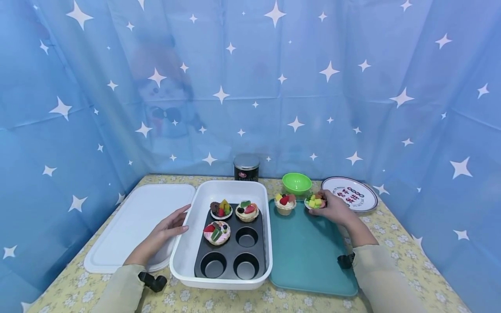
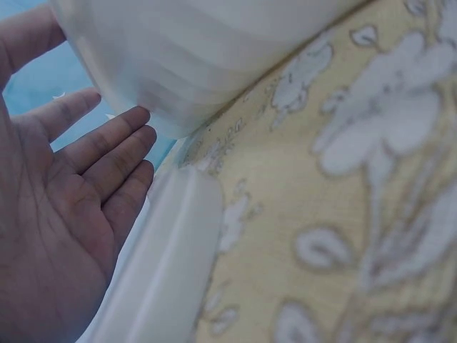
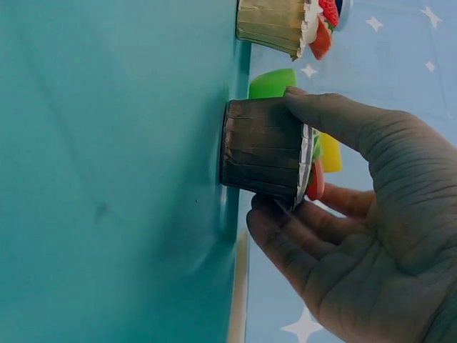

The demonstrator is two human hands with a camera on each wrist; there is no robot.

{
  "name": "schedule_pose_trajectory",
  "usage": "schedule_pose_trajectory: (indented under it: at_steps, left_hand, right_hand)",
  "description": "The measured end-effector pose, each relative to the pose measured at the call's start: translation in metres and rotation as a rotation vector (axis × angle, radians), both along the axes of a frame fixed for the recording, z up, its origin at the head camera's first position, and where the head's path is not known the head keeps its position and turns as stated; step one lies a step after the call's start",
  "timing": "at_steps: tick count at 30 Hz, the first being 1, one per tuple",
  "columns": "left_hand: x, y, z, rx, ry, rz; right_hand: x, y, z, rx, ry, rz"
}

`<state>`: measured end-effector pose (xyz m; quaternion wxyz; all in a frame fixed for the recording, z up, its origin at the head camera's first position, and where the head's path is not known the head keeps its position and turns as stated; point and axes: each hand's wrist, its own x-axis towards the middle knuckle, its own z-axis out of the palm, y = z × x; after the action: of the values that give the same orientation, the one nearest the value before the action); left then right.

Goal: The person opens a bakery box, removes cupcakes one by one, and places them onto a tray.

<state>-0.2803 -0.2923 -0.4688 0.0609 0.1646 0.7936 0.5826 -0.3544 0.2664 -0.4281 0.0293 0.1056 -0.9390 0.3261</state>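
My right hand (image 1: 334, 208) pinches a toy fruit cupcake (image 1: 315, 201) between thumb and fingers at the far right of the teal tray (image 1: 313, 256). In the right wrist view, its brown pleated cup (image 3: 263, 143) stands on or close over the tray's surface. Beside it on the tray is a second fruit cupcake (image 1: 285, 204) in a pale cup. My left hand (image 1: 166, 230), fingers extended, is at the left wall of the white bin (image 1: 182, 256). Inside the bin lies a dark muffin pan (image 1: 231, 248); fruit cupcakes (image 1: 217, 233) occupy its two back cups and the middle left one.
Left of the bin lies a white lid (image 1: 137, 217), partly under my left arm. Behind stand a black canister (image 1: 246, 167), a green bowl (image 1: 297, 183) and a white plate (image 1: 352, 193) with red print. A flowered cloth (image 1: 289, 298) covers the table; starred blue curtains enclose it.
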Motion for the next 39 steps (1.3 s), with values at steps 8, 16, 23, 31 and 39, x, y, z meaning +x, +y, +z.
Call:
schedule_pose_trajectory:
  at_steps: [8, 16, 23, 31, 39]
  left_hand:
    - [-0.0005, 0.0013, 0.0013, -0.011, -0.004, 0.017]
    - [-0.0004, 0.0018, 0.0024, -0.017, -0.012, 0.028]
    - [0.0005, 0.0018, 0.0017, -0.019, -0.011, 0.025]
    - [0.0002, 0.0013, 0.0018, -0.021, -0.004, 0.015]
    - [-0.0003, 0.0017, 0.0016, -0.022, -0.018, 0.032]
  right_hand:
    - [0.0008, -0.0024, 0.0001, 0.015, -0.013, -0.006]
    - [0.0003, -0.0011, -0.0007, 0.024, -0.034, -0.035]
    - [0.0001, 0.0017, -0.0039, 0.037, -0.055, -0.062]
    - [0.0006, 0.0010, -0.0032, 0.027, -0.052, -0.045]
    - [0.0023, -0.0007, -0.0016, 0.043, -0.060, -0.048]
